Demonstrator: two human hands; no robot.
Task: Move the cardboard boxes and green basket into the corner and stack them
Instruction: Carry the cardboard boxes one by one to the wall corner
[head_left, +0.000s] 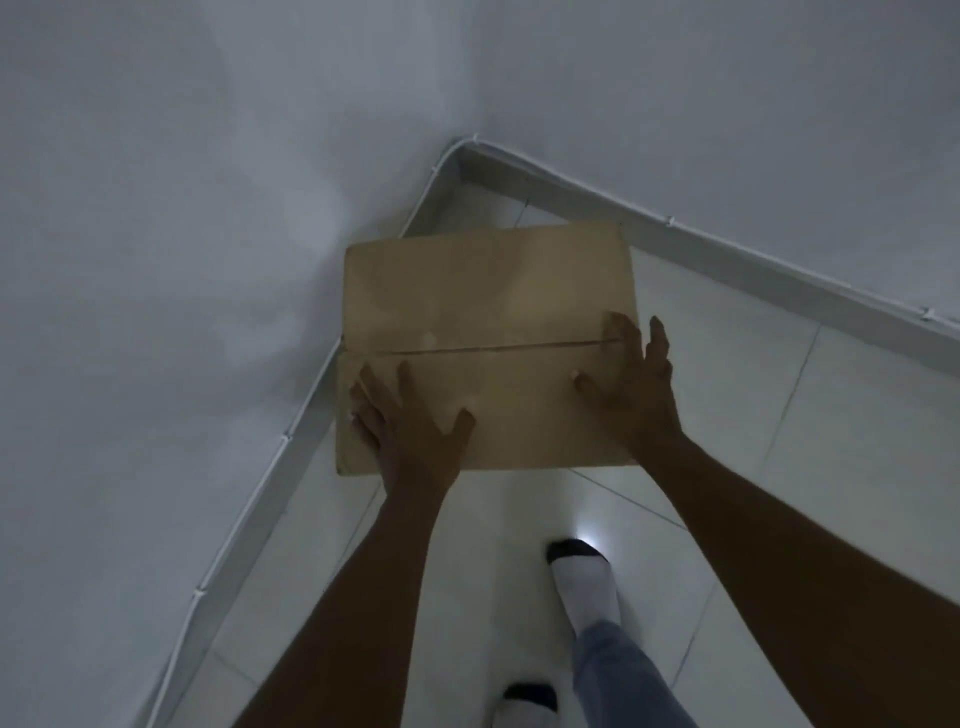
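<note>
We see a pale tiled floor (831, 441) running into the corner at upper centre. Our two socked feet (582, 577) stand on it at lower centre.

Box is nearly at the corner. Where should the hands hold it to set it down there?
Hold the cardboard box by its two short ends, one hand per side, from the near edge. It is wide and closed, its flap seam running left to right, so the left hand and right hand now flat on top give no grip.
</note>
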